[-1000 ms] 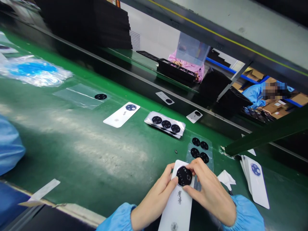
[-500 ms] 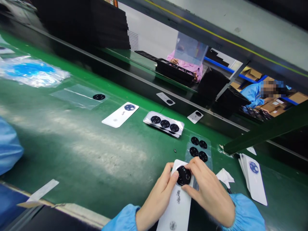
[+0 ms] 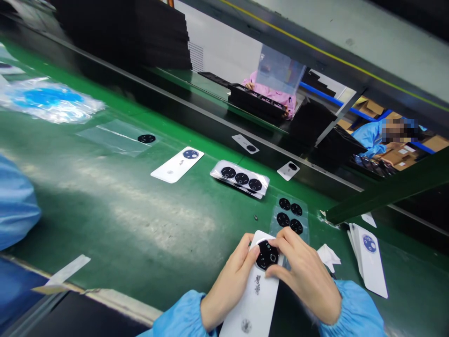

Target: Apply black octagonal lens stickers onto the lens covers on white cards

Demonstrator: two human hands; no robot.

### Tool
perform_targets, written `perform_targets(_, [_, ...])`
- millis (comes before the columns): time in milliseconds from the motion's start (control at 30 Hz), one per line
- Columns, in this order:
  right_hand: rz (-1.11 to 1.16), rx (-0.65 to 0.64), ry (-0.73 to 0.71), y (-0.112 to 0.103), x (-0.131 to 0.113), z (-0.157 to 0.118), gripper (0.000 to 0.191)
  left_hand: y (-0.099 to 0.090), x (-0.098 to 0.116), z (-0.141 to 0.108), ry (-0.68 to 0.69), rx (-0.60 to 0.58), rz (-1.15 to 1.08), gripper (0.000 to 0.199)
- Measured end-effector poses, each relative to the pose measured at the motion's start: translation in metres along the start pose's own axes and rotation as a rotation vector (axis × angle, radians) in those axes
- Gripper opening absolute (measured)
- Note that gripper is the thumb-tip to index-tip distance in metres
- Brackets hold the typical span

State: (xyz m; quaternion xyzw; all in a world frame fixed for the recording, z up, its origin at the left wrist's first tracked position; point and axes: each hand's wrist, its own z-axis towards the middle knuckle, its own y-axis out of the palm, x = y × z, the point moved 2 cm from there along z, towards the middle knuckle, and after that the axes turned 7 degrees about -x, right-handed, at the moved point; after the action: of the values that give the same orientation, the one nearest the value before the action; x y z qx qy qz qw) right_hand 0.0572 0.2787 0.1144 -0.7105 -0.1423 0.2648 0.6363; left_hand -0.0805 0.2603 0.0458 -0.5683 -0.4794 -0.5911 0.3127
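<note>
A white phone back panel (image 3: 250, 304) with dark printed characters leans up towards me near the table's front edge. Around its left edge my left hand (image 3: 229, 281) is closed, the thumb resting beside a black octagonal camera lens cover (image 3: 267, 255) at the panel's top. My right hand (image 3: 301, 271) holds the cover at its right side between thumb and fingers. The cover lies on or close against the panel; whether it is stuck down I cannot tell. Just behind the hands is a clear sheet (image 3: 306, 220) carrying several more black lens covers.
Stacked white panels (image 3: 375, 274) and a crumpled white tissue (image 3: 329, 257) lie to the right. A wrapped stack of lens covers (image 3: 217, 169), a single white panel (image 3: 175, 168) and clear bags (image 3: 94, 110) lie farther left. A green post (image 3: 386, 192) slants up from the table. Co-workers sit beyond the belt.
My hands hold nearly the same grip. The panel's lower end has swung slightly left. On the dark belt behind, two white panels have shifted slightly right.
</note>
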Motion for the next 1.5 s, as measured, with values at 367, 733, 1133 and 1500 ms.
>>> perform_targets(367, [0.417, 0.110, 0.113, -0.010, 0.020, -0.001, 0.022, -0.003, 0.002, -0.002, -0.004, -0.002, -0.092, 0.032])
perform_targets(733, [1.158, -0.191, 0.289, 0.011, 0.025, -0.003, 0.038, -0.001, 0.004, 0.002, -0.115, -0.122, -0.262, 0.046])
perform_targets(1133, [1.217, -0.165, 0.324, 0.009, 0.020, -0.003, 0.043, 0.000, 0.006, -0.001, -0.181, -0.180, -0.375, 0.048])
perform_targets(1500, [1.231, -0.205, 0.341, 0.015, 0.020, -0.002, 0.040, -0.001, 0.011, -0.001, -0.164, -0.261, -0.414, 0.045])
